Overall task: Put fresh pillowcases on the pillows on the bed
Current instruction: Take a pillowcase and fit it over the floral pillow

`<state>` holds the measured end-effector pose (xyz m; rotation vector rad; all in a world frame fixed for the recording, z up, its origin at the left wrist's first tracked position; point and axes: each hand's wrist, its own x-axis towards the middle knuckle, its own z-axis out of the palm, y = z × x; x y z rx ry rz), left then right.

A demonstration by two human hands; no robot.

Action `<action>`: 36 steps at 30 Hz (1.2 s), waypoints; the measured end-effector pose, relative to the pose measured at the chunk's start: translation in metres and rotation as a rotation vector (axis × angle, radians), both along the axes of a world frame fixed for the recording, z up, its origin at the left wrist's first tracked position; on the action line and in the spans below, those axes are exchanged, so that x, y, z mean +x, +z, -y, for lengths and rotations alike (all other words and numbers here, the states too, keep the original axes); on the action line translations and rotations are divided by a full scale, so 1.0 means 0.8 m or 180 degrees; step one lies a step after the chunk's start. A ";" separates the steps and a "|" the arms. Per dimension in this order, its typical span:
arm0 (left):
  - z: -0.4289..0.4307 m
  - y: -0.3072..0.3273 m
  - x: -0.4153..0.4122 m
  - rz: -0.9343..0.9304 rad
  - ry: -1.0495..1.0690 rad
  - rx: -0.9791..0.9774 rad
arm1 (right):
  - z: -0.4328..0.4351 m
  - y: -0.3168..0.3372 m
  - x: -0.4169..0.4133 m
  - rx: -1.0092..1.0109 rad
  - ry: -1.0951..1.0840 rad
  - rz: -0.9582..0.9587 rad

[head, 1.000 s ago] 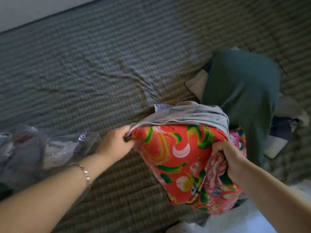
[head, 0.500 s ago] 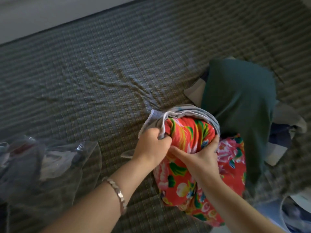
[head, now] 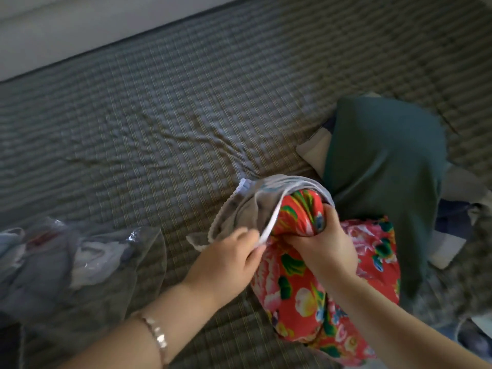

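Pillow [head: 306,283] on the bed [head: 159,115], near edge, top end poking into the grey case [head: 255,206] | left hand [head: 226,262] pinching the case's trimmed hem | right hand [head: 323,243] clenched on the pillow's bunched end | squishy and light I reckon, case is floppy, so grab the hem, not the middle

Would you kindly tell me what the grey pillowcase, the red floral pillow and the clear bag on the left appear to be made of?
Grey pillowcase: soft matte woven cloth, probably cotton; it folds limply and has a white lace-like edge.
Red floral pillow: printed woven fabric over a soft filling; it dents under the right hand.
Clear bag: thin glossy plastic film; see-through, crinkled, with bright glints.
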<state>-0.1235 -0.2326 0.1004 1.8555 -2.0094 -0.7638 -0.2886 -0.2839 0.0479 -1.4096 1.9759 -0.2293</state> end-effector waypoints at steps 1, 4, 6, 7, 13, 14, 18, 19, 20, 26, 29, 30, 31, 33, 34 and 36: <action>0.014 0.000 -0.010 -0.0232 0.0540 0.0109 | -0.002 -0.001 0.010 -0.0082 0.0254 -0.0167; 0.065 -0.006 -0.026 -0.0331 0.2039 0.0601 | -0.019 -0.006 0.035 -0.0315 0.0958 -0.0380; 0.088 -0.011 -0.025 0.0210 0.1773 0.0909 | -0.030 -0.005 0.041 -0.0409 0.1073 -0.0214; 0.093 -0.014 -0.022 0.0403 0.1484 0.0990 | -0.032 -0.003 0.040 -0.0448 0.0986 -0.0060; 0.062 -0.006 -0.019 0.0116 0.0399 0.0486 | -0.012 0.014 0.018 -0.0368 0.0469 -0.0046; 0.058 -0.005 -0.027 -0.0063 0.0276 0.0431 | -0.007 0.012 0.015 -0.0407 0.0578 -0.0072; 0.030 -0.002 -0.061 -0.1000 -0.0086 0.0399 | 0.003 0.003 0.001 -0.0252 0.0946 0.0038; 0.019 -0.006 -0.060 -0.1106 -0.0077 0.0443 | 0.005 0.001 -0.002 -0.0225 0.0944 0.0149; 0.006 -0.015 -0.054 -0.1008 -0.0052 0.0442 | 0.007 -0.001 -0.004 -0.0230 0.0857 0.0251; -0.041 -0.074 0.032 0.0612 0.1675 0.0469 | 0.012 -0.008 -0.007 -0.0167 -0.0282 0.0851; -0.022 -0.094 0.054 0.0576 0.1712 0.0290 | 0.009 -0.011 -0.010 -0.0012 -0.0868 0.1144; -0.015 -0.098 0.052 0.0377 0.1581 0.0275 | 0.008 -0.013 -0.010 0.0021 -0.1028 0.1191; -0.008 -0.098 0.048 0.0194 0.1540 0.0273 | 0.008 -0.014 -0.010 0.0042 -0.1219 0.1248; -0.001 -0.092 0.036 0.0011 0.1491 0.0313 | 0.013 -0.017 -0.011 -0.0018 -0.1689 0.1345; -0.002 -0.085 0.029 0.0015 0.1385 0.0413 | 0.017 -0.017 -0.013 -0.0054 -0.1931 0.1362; -0.012 -0.069 0.015 -0.0058 0.1039 0.0539 | 0.028 -0.020 -0.015 -0.0078 -0.2338 0.1334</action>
